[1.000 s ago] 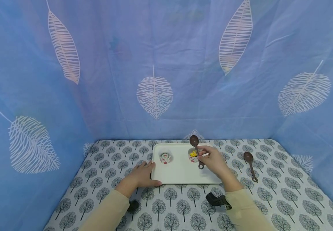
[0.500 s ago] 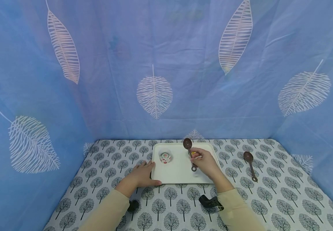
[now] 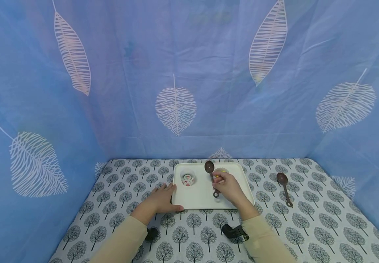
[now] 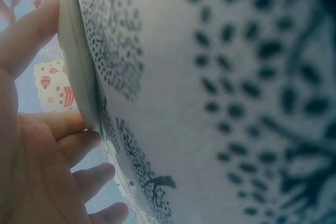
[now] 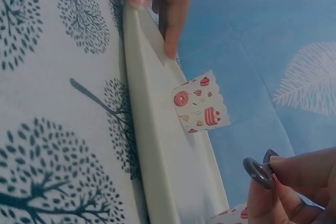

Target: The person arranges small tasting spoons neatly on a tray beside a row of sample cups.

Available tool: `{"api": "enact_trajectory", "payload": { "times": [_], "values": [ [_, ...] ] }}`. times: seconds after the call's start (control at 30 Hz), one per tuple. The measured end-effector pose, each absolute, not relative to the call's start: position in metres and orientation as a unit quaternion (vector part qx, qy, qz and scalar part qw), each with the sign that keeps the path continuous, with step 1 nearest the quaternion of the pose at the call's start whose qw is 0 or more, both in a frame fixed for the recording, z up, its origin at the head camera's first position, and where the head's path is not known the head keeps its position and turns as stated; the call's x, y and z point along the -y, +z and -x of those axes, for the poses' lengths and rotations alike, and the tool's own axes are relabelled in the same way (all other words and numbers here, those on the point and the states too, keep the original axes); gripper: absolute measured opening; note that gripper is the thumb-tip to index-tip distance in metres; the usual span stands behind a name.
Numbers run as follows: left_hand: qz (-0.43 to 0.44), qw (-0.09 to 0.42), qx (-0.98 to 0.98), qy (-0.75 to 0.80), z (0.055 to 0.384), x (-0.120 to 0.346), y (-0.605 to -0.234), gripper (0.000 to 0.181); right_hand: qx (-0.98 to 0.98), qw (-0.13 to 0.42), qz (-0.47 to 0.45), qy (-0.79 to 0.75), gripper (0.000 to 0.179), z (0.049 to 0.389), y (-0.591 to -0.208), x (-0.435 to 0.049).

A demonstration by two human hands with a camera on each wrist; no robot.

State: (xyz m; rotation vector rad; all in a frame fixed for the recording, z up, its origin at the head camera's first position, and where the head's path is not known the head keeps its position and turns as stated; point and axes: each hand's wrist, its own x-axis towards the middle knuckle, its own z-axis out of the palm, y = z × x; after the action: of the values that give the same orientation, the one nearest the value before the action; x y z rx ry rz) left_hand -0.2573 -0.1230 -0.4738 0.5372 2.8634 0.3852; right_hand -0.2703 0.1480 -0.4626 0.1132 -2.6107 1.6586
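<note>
Leftward and a little nearer the person, the right hand (image 3: 227, 185) has shifted over the past second, carrying a dark brown spoon with a ring-ended handle (image 3: 209, 167). Its bowl, earlier by the far edge above the right-hand cup, now sits left of that cup, over the tray. Thumb and fingers pinch the handle, the ring end poking out below; whether the bowl carries anything I cannot tell.

That cup, white paper printed with red sweets (image 5: 232, 216) and holding yellow pieces (image 3: 224, 171), is partly hidden by the hand. A matching scalloped paper cup (image 3: 188, 181) keeps its place near the left end of the cream rectangular tray (image 3: 202, 200).

Unmoved, the left hand (image 3: 162, 201) rests at the tray's near left corner, fingers spread and mostly straight, thumb and index finger touching the rim. A second dark brown spoon (image 3: 282, 179) lies as before on the tree-printed cloth (image 3: 307, 223), right of the tray.
</note>
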Motion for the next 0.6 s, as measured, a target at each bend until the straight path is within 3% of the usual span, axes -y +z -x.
{"api": "enact_trajectory", "payload": {
  "times": [0.6],
  "values": [
    [-0.178,0.102,-0.97,0.132,0.259,0.123,-0.476,0.102,0.855,0.001,-0.014,0.519,0.037,0.274,-0.474,-0.131]
  ]
}}
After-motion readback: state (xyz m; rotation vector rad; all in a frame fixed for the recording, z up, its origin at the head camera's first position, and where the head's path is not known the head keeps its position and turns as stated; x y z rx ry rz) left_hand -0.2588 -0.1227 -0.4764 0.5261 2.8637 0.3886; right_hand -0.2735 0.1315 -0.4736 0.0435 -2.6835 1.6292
